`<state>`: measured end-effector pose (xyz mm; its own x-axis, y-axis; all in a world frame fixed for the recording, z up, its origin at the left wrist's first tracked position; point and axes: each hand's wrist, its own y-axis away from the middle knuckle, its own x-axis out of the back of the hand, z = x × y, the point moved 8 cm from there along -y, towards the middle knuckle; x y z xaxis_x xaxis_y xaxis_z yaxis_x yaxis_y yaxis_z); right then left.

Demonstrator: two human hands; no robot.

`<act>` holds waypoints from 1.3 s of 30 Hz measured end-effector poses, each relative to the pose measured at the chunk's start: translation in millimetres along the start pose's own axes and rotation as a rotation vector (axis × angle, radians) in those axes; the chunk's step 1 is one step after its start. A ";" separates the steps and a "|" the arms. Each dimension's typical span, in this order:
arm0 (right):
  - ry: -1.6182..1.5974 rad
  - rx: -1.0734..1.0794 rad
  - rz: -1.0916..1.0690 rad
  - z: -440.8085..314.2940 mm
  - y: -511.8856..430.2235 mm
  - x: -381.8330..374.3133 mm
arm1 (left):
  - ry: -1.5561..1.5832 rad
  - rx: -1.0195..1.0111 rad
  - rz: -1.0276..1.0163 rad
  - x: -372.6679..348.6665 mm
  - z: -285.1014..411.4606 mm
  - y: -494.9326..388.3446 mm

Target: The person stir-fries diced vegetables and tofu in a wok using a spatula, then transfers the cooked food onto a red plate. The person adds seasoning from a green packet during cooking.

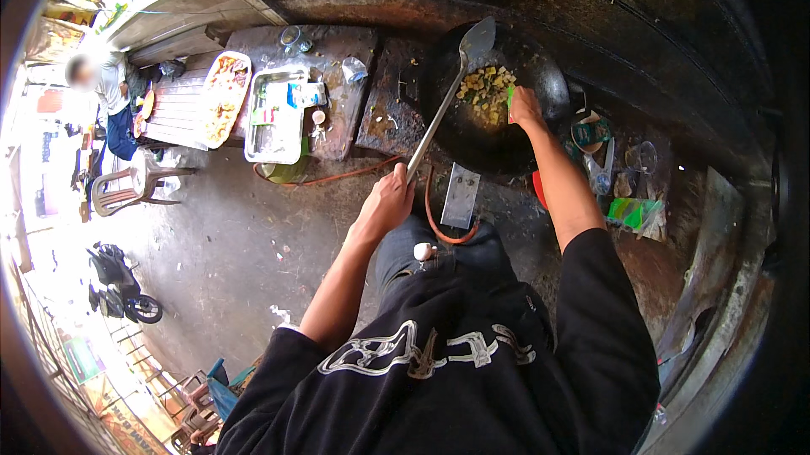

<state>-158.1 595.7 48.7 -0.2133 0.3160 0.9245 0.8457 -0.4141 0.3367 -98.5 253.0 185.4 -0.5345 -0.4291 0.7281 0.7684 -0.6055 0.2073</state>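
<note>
My left hand [387,199] grips the handle end of a long metal spatula [446,100], whose broad blade rests near the far rim of a large black wok [500,145]. Over the wok's right half is my right hand [525,107], closed around a small green packet [510,100]; most of the packet is hidden by the fingers. Just left of that hand, diced yellowish food pieces [487,88] lie in the wok's bottom, with what looks like liquid around them.
A metal tray [274,138] with packets and a platter of food [226,100] stand left of the stove. An orange gas hose [436,221] loops beside a metal plate [460,195]. Plastic containers [639,157] sit at right. A person [117,94], a plastic chair [123,186] and a motorcycle [123,284] are farther left.
</note>
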 end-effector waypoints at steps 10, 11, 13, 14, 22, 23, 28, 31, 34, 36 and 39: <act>0.096 -0.078 0.012 -12.3 10.8 8.9 | 0.005 -0.029 -0.050 14.3 -24.3 -8.2; 0.208 -0.091 0.000 -10.8 10.8 5.9 | 0.006 -0.031 -0.050 15.5 -27.4 -9.5; 0.022 -0.201 0.045 -0.2 11.8 5.7 | 0.013 -0.028 -0.066 16.9 -34.8 -13.2; -0.018 -0.249 0.062 4.5 13.3 6.1 | 0.018 -0.025 -0.085 16.4 -38.2 -14.7; -0.384 -0.307 0.661 48.6 74.5 47.2 | 0.025 -0.096 -0.130 14.3 -43.0 -23.7; -0.421 -0.332 0.764 67.7 91.0 49.4 | 0.073 -0.070 -0.135 12.4 -43.0 -23.2; -0.745 -0.443 1.247 201.3 196.7 15.8 | 0.082 0.010 -0.119 -2.3 -23.4 -11.7; -0.826 -0.901 0.938 293.2 228.1 -51.5 | 0.149 0.126 -0.137 -14.9 -2.1 1.6; -0.452 -1.024 0.883 355.9 240.3 -64.1 | 0.165 0.215 -0.169 -26.1 23.5 11.6; -0.371 -1.031 0.988 388.2 236.8 -61.7 | 0.226 0.279 -0.128 -35.2 37.8 15.4; -0.562 -1.258 0.792 435.0 231.9 -79.0 | 0.260 0.374 -0.173 -53.4 48.3 22.2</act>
<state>267.6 846.0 -24.1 0.5067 -0.1701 0.8452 -0.3377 -0.9411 0.0130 -35.9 294.8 182.7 -0.6995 -0.5250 0.4848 0.7085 -0.4212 0.5662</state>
